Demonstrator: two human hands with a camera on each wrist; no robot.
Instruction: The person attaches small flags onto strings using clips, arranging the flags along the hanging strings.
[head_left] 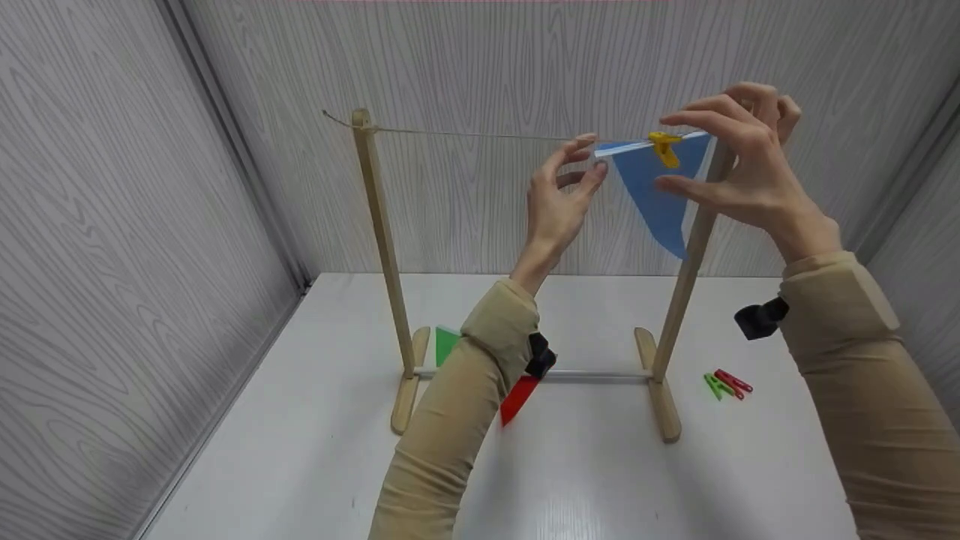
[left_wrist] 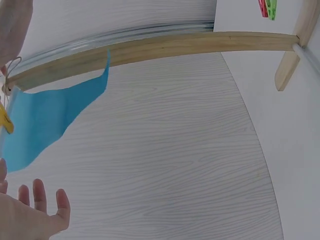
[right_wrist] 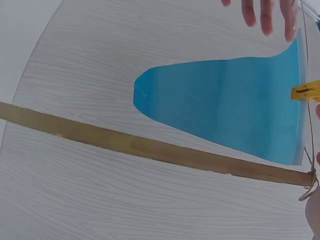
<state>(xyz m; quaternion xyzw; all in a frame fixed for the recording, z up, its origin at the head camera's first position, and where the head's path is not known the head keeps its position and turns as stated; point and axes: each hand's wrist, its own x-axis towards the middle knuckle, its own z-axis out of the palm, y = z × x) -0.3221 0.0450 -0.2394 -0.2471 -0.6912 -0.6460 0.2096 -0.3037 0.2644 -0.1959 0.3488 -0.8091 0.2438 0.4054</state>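
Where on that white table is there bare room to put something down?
The near table, in front of the wooden rack, is bare, as is the far left edge. It is crowded by the green and red pegs on the right and the red flag under the rail.

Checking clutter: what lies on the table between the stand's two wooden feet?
In the head view, a white crossbar, a green flag and a red flag, partly hidden by the left sleeve.
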